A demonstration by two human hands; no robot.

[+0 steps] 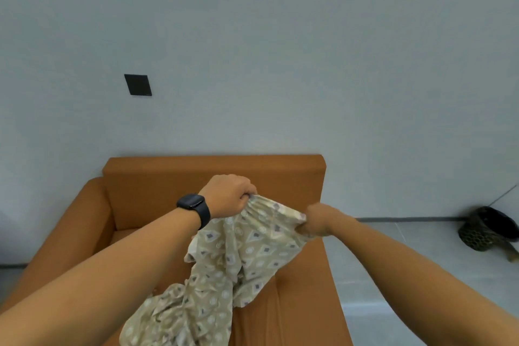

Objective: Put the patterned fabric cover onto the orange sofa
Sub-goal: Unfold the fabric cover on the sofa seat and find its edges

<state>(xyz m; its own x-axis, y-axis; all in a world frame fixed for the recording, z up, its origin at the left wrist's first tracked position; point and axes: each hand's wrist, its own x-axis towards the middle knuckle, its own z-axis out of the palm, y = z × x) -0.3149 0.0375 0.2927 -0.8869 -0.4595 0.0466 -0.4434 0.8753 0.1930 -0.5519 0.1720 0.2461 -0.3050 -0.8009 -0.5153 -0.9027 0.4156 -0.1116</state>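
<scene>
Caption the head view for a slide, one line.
Both hands, left and right, grip the bunched edge of the cover above the sofa.

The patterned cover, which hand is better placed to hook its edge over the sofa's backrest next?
Probably the left hand: it grips the cover directly before the backrest; the right hand holds it lower.

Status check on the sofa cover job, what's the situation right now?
Left hand and right hand both grip the patterned cover by its gathered edge. Cover hangs bunched above the orange sofa, not spread. Nothing blocking the seat.
</scene>
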